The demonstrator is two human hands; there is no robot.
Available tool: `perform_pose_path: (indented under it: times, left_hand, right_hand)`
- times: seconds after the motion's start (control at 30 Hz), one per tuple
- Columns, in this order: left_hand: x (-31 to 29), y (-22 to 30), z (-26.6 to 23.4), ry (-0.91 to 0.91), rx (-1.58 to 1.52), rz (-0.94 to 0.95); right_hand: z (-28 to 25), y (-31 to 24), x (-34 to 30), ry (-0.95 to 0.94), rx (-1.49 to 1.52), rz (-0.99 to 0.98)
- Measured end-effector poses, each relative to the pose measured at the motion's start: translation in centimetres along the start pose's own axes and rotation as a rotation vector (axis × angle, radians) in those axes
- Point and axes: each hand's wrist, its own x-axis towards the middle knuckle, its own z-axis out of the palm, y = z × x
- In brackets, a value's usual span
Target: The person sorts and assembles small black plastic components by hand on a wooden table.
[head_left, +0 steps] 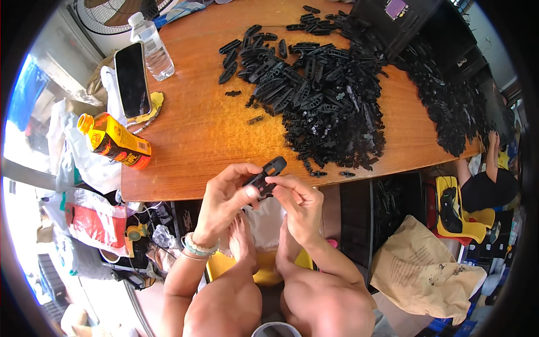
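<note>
A black slotted plastic part (274,167) is held up between both hands, just off the table's near edge. My left hand (227,196) pinches its lower end between thumb and fingers. From the other side, my right hand (297,203) has thumb and forefinger closed against the same part. Whether a second, smaller piece sits between the right fingertips cannot be made out. Beyond the hands lies a large heap of black plastic parts (314,84), long oval ones at the back and smaller clips towards the front. Two small clips (255,119) lie apart on the left of the heap.
On the wooden table's (191,112) left stand a water bottle (154,48), a propped phone (133,81) and a tilted yellow bottle (120,143). Another black heap (449,101) spreads at right, near another person's arm (492,154). A brown paper sack (424,269) stands below right.
</note>
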Motion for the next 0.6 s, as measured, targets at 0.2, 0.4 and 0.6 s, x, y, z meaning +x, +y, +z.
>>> perform_pose_path:
  times: [0.2,0.4,0.6]
  left_hand:
    - [-0.1,0.1,0.0,-0.010,-0.093,0.014]
    - [-0.8,0.4,0.7,0.099,0.250,-0.020]
    - [-1.1,1.3,1.0,0.108,0.308,-0.098]
  right_hand:
    - [-0.2,-0.6,0.0,0.028,-0.038,-0.145]
    - [-1.0,-0.4,1.1,0.067,-0.332,-0.311]
    - [-0.9,-0.8,0.9,0.015,-0.619,-0.454]
